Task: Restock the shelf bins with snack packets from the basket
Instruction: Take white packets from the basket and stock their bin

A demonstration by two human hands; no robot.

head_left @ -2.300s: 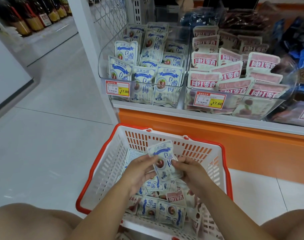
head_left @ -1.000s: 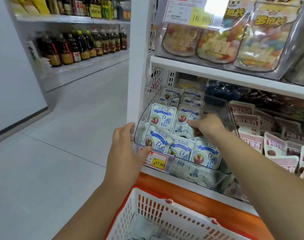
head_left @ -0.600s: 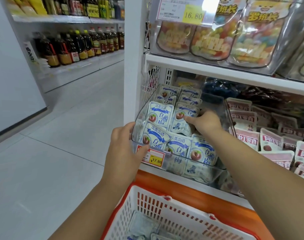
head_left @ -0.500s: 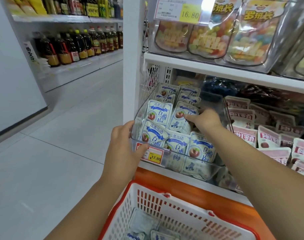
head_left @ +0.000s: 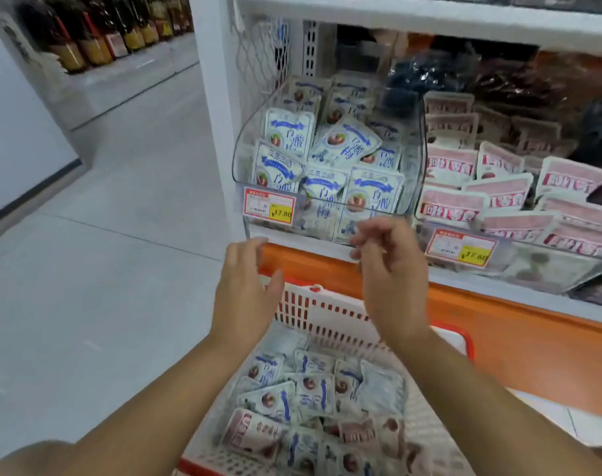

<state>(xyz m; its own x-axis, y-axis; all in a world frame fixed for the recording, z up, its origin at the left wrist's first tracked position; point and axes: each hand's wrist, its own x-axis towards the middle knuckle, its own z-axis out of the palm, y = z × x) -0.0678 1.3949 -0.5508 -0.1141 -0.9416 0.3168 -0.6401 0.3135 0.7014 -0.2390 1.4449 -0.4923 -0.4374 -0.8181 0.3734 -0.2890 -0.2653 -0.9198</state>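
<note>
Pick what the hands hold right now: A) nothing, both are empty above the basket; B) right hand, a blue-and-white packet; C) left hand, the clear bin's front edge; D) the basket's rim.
A: the left hand and right hand show loose, empty fingers above the red-rimmed basket, gripping nothing.

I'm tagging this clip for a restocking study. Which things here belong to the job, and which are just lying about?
Job: basket, blue packets in it, pink packets in it, blue-packet bin, pink-packet bin, left hand and right hand, both empty.
Just there: bottles across the aisle, dark bags behind the bins, price tags.
</note>
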